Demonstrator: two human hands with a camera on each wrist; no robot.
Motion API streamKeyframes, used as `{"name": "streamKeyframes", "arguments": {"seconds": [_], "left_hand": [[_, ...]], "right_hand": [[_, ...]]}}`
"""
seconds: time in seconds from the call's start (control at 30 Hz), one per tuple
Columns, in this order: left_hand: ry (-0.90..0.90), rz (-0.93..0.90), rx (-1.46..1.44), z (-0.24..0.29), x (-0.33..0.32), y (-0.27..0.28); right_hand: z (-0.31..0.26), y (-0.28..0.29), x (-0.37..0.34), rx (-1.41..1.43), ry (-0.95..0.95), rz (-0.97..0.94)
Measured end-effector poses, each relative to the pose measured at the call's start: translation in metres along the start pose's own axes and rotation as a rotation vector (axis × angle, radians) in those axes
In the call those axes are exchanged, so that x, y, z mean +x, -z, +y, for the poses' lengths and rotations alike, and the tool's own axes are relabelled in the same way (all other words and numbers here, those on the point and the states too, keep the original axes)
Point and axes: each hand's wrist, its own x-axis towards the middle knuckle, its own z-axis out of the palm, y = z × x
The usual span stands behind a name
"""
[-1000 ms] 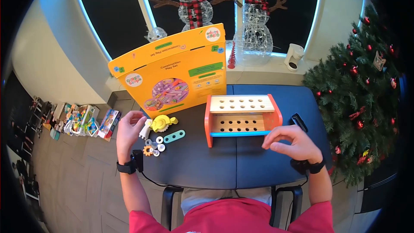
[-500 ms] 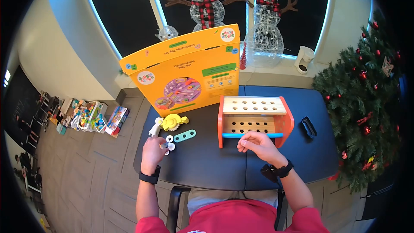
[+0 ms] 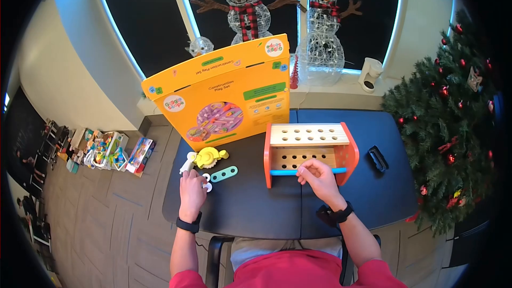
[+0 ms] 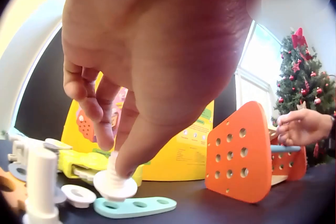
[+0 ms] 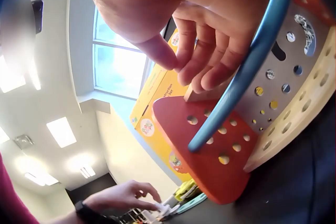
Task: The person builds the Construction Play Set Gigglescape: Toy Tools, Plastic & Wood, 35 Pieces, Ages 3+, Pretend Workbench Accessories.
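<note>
In the left wrist view my left hand (image 4: 163,50) pinches a white screw (image 4: 116,182) between thumb and fingers, its round head downward above a teal strip (image 4: 135,208). The head view has this hand (image 3: 192,194) over small parts at the table's left, beside white rings (image 3: 207,186). My right hand (image 3: 322,182), fingers loosely curled and seemingly holding nothing, hovers at the blue rod (image 3: 282,173) of the red-sided wooden rack (image 3: 309,134). Whether it touches the rod, I cannot tell.
A big yellow box (image 3: 218,90) stands behind the parts, near yellow and white toy pieces (image 3: 209,157). The black object (image 3: 378,158) lies right of the rack. An orange gear (image 4: 13,190) and white peg (image 4: 42,184) are near my left hand.
My left hand has come down onto the small parts and taken hold of a white screw. The right hand has moved left, to the middle of the rack's front.
</note>
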Motion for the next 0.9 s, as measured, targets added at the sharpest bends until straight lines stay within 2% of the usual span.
{"name": "streamKeyframes", "arguments": {"seconds": [0.07, 0.1, 0.13, 0.17, 0.2, 0.23, 0.3, 0.43, 0.5, 0.57, 0.8, 0.9], "left_hand": [[-0.065, 0.088, -0.075, 0.012, 0.003, 0.011], [-0.067, 0.09, -0.075, 0.017, 0.006, 0.012], [-0.058, 0.097, -0.216, 0.024, 0.01, 0.012], [-0.048, 0.104, -0.357, 0.033, 0.014, 0.016], [-0.045, 0.032, -0.434, 0.042, 0.018, 0.024], [-0.046, 0.034, -0.435, 0.048, 0.024, 0.021], [-0.056, 0.029, -0.695, 0.061, 0.036, 0.013], [-0.087, -0.03, -0.895, 0.082, 0.06, 0.001], [-0.13, -0.041, -0.878, 0.09, 0.07, -0.002], [-0.065, -0.142, -0.902, 0.095, 0.079, -0.012], [-0.14, -0.145, -0.668, 0.106, 0.104, -0.038], [-0.111, -0.148, -0.749, 0.103, 0.113, -0.068]], "right_hand": [[-0.001, -0.002, 0.004, -0.001, 0.054, 0.058], [-0.003, -0.004, 0.005, -0.188, 0.14, 0.087], [-0.005, -0.005, 0.007, -0.376, 0.224, 0.114], [-0.008, -0.007, 0.007, -0.376, 0.225, 0.114], [-0.013, -0.009, 0.007, -0.494, 0.259, 0.088], [-0.017, -0.011, 0.006, -0.613, 0.291, 0.063], [-0.02, -0.015, 0.006, -0.611, 0.251, 0.048], [-0.014, -0.016, 0.006, -0.747, 0.261, 0.025], [-0.012, -0.014, 0.006, -0.841, 0.265, 0.002], [-0.011, -0.01, 0.011, -0.823, 0.219, -0.029], [-0.015, 0.005, 0.024, -0.676, -0.002, -0.204], [-0.023, 0.009, 0.028, -0.662, -0.054, -0.263]]}}
